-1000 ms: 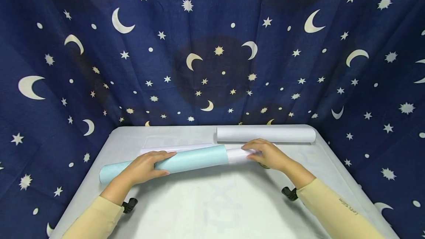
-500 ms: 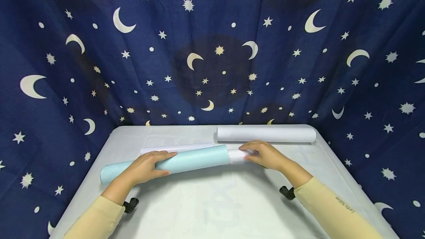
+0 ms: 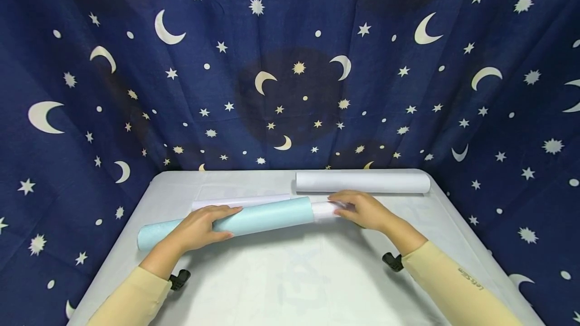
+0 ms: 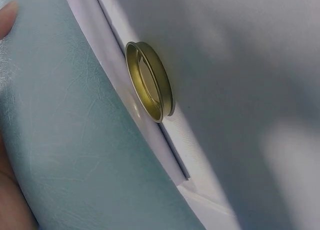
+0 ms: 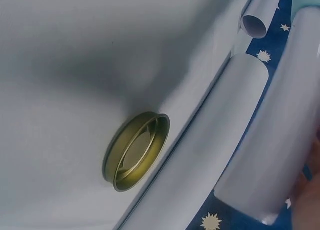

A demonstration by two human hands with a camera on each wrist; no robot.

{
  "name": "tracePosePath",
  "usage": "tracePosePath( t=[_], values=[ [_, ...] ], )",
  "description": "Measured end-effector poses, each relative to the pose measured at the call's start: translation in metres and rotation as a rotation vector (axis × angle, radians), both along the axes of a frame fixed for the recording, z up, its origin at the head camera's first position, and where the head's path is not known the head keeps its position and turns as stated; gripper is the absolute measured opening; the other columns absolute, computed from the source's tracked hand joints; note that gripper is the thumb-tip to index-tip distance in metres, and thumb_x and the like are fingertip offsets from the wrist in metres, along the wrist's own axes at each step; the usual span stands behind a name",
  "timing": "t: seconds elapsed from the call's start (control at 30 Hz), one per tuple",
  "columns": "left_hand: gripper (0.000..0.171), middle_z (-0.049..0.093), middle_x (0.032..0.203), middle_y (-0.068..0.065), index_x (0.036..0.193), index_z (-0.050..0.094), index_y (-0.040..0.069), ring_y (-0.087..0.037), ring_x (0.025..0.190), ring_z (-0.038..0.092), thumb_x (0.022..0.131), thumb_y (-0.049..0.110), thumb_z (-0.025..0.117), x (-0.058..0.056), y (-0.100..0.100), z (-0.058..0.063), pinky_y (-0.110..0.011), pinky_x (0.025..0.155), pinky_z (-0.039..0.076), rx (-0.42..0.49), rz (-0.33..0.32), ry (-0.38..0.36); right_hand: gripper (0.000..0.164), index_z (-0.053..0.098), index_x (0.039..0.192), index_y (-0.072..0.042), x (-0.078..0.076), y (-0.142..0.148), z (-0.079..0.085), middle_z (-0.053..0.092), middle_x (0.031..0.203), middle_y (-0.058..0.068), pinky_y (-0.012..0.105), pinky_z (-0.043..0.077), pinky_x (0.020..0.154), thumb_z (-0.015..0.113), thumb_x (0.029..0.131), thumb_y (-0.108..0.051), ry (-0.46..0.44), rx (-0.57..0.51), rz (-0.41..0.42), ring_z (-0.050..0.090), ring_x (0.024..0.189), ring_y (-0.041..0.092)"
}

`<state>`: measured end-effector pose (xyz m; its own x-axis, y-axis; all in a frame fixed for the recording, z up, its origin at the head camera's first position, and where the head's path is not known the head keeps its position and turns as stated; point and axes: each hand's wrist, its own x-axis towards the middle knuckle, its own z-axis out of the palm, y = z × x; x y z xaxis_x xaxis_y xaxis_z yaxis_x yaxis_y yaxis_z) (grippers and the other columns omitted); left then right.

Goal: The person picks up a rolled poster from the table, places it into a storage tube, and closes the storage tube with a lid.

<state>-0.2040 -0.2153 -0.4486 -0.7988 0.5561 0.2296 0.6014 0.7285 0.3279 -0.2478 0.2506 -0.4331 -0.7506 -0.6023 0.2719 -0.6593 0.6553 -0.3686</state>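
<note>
In the head view a light blue tube (image 3: 276, 215) slants across the table, its right end higher. My left hand (image 3: 199, 228) grips its middle, thumb on the near side and fingers over the top. A white paper roll (image 3: 322, 210) sticks out of the tube's right end. My right hand (image 3: 362, 210) holds that roll near its outer end, fingers and thumb on opposite sides. Below, on the table, stands a gold-coloured round lid (image 5: 119, 150) with a raised rim. The left wrist view also shows this lid (image 4: 164, 80) past the tube's edge; my right hand mostly covers it in the head view.
A thicker white paper roll (image 3: 362, 183) lies along the table's back edge on the right. Behind the blue tube another white roll (image 3: 244, 201) lies partly covered. A dark blue curtain (image 3: 299, 89) with moons and stars surrounds the white-covered table (image 3: 254, 286).
My right hand has shifted slightly left along the white roll's line, and less of the gold lid shows beneath it. My left hand keeps its grip on the tube.
</note>
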Motion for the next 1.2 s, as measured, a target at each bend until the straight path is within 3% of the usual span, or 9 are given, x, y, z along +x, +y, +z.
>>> tracePosePath(
  t=[0.43,0.7,1.2],
  values=[
    [0.069,0.064,0.132,0.0,0.146,0.054,0.033,-0.023,0.123,0.059,0.083,0.042,0.081,-0.001,-0.004,-0.003,-0.048,0.102,0.048,0.001,0.025,-0.015,0.034,0.071,0.125,-0.013,-0.006,0.021,0.004,0.066,0.129,0.001,0.046,0.051,0.098,0.073,0.094,-0.027,-0.008,-0.089,-0.044,0.058,0.124,0.026],
    [0.068,0.064,0.132,0.002,0.146,0.054,0.033,-0.022,0.124,0.059,0.084,0.043,0.081,-0.002,-0.005,-0.004,-0.048,0.102,0.048,0.001,0.023,-0.012,0.036,0.07,0.125,-0.009,-0.005,0.04,0.005,0.065,0.13,0.007,0.054,0.045,0.101,0.074,0.093,-0.023,-0.02,-0.153,-0.1,0.057,0.125,0.032],
    [0.068,0.064,0.133,0.002,0.146,0.054,0.033,-0.023,0.125,0.059,0.084,0.044,0.08,-0.002,-0.007,-0.005,-0.048,0.102,0.048,-0.009,0.023,-0.001,0.039,0.069,0.126,-0.008,-0.004,0.067,-0.007,0.065,0.131,0.009,0.056,0.045,0.1,0.077,0.091,-0.022,-0.069,-0.2,-0.162,0.057,0.122,0.033]
  ],
)
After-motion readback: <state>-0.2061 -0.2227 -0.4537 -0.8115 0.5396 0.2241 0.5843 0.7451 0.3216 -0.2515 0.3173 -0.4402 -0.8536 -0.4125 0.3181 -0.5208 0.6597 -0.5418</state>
